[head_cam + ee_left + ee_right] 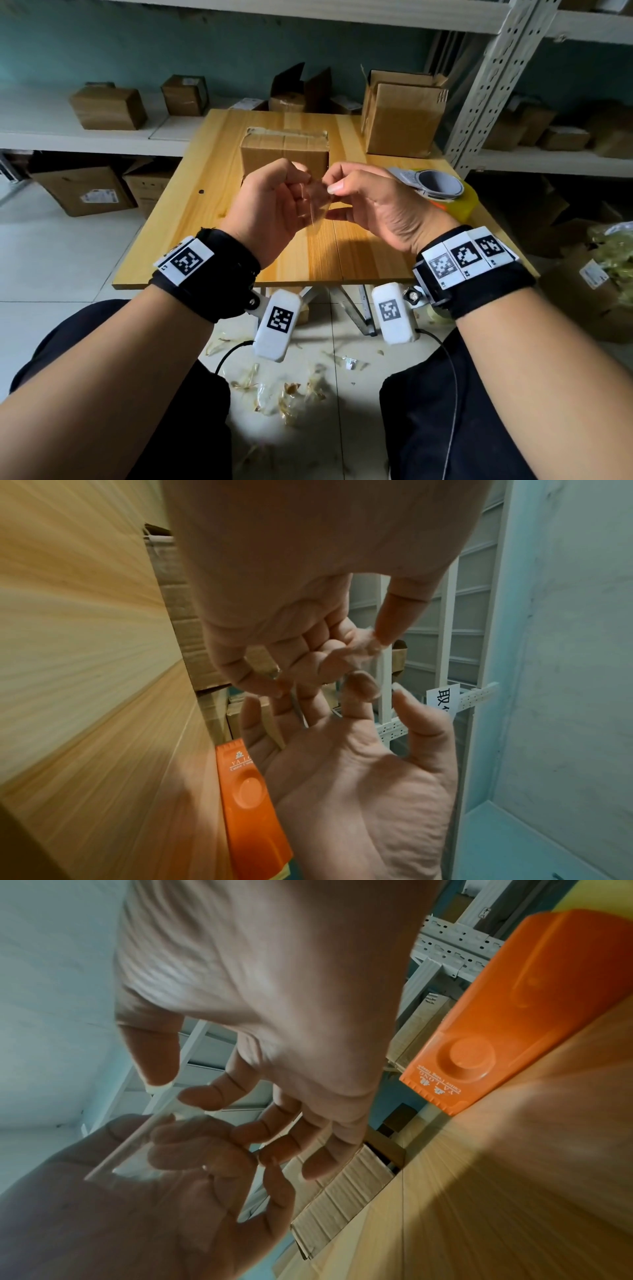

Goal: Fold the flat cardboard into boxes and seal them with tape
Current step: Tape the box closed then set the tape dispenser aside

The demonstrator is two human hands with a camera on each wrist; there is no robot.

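Observation:
Above the wooden table (pixel 212 192) both hands are raised, and a short piece of clear tape (pixel 317 204) hangs between them. My left hand (pixel 301 183) has its fingers curled and pinches one crumpled end of the tape (pixel 366 646) under the thumb. My right hand (pixel 334 200) pinches the other edge between thumb and forefinger, the other fingers spread; the clear strip (pixel 137 1150) lies across the left palm. A taped-up cardboard box (pixel 284 150) stands just behind the hands. The orange and yellow tape dispenser (pixel 442 190) lies on the table to the right.
An open cardboard box (pixel 404 116) stands at the table's far right corner. Shelves with several boxes (pixel 109 108) run behind and beside the table, and a metal rack post (pixel 486 89) rises at the right. Crumpled tape scraps (pixel 291 394) litter the floor between my knees.

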